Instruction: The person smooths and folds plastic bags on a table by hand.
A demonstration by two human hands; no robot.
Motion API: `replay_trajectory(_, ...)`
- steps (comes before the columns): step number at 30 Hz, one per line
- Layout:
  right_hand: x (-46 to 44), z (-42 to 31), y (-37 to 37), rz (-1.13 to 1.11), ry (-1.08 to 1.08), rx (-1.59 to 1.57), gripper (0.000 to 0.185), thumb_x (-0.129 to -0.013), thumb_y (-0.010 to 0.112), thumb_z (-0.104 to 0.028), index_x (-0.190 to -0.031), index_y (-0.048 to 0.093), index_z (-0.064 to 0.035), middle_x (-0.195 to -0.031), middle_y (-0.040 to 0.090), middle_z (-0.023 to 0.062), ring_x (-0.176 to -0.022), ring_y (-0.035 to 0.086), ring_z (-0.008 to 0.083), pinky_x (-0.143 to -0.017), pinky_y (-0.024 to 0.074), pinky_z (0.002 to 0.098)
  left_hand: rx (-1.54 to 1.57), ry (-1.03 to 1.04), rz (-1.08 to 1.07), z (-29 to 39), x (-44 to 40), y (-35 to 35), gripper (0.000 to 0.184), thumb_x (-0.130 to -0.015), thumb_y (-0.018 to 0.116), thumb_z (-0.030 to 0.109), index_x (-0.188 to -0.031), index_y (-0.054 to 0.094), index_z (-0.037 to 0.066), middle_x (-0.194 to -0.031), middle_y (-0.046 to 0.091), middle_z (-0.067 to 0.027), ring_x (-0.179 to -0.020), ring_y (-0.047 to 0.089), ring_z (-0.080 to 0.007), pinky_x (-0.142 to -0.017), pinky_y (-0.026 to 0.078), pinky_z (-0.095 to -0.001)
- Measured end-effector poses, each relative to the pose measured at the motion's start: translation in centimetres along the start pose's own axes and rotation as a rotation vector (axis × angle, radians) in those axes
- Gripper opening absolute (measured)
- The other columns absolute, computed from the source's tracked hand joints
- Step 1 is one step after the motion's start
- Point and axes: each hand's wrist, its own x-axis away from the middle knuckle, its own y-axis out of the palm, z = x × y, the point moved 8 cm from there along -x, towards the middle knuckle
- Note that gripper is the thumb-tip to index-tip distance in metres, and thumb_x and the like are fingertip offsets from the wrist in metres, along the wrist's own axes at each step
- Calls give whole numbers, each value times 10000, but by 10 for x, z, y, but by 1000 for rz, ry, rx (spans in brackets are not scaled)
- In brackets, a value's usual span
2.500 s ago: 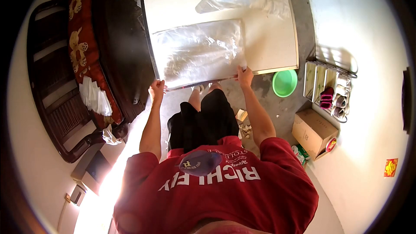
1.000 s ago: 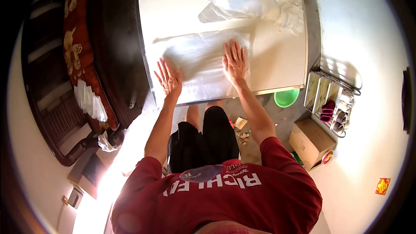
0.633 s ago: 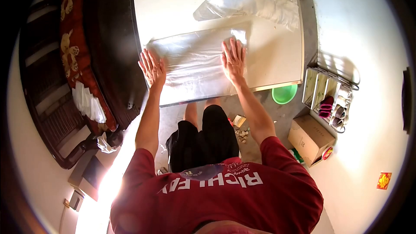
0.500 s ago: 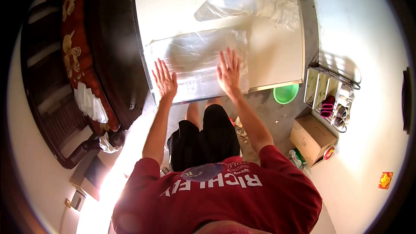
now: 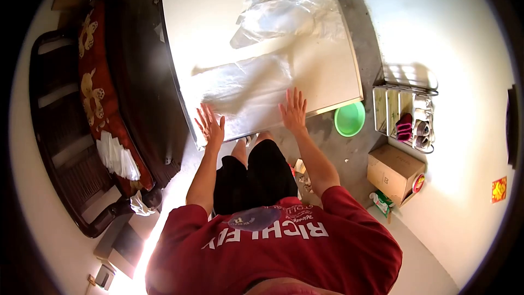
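Note:
A clear plastic sheet or bag (image 5: pixel 245 84) lies spread flat along the near part of the pale table (image 5: pixel 322 79). My left hand (image 5: pixel 210 123) is at its near left side, palm down with the fingers apart. At its near right corner my right hand (image 5: pixel 293 109) rests with fingers spread, nothing gripped. Whether the palms press on the plastic or only hover over its edge is hard to tell. Farther back on the table is a crumpled heap of clear plastic (image 5: pixel 289 13).
To the left stands a dark wooden bench (image 5: pixel 60 158) with a red patterned cover and a stack of white pieces (image 5: pixel 117 155). A green basin (image 5: pixel 349 119) sits by the table's right corner. Beyond it are a shoe rack (image 5: pixel 406 112) and a cardboard box (image 5: pixel 394 170).
Both hands have slid back over the plastic toward my body, the right one farther. The view has tilted, so more of the table's far side shows.

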Motion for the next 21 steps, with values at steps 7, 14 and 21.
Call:
replay_trajectory(7,46,-2,4,99,43,-268,578,-895,426,-339,-1378,223,-95,-1403,235,201,-1296,213,372,-1037,176,522,125,254,-140,65,18,-5,690,-817,527,232,-1368,190,-10,-1451,89,-186,-1347,81,-336,-1071,109,-503)
replay_trajectory(14,52,8,-1,91,77,-307,531,-853,489,-224,-1322,315,-45,-1324,342,237,-1229,323,374,-1000,253,495,250,389,-238,141,22,-2,624,-737,525,69,-1305,292,-39,-1413,167,-228,-1323,149,-362,-1076,181,-434)
replay_trajectory(21,1,91,11,189,308,-839,376,-860,495,-186,-1193,476,-10,-1189,483,237,-1092,456,385,-927,366,416,353,377,-337,218,-5,15,585,-751,541,69,-1280,318,-47,-1378,233,-238,-1299,197,-380,-1062,218,-427)
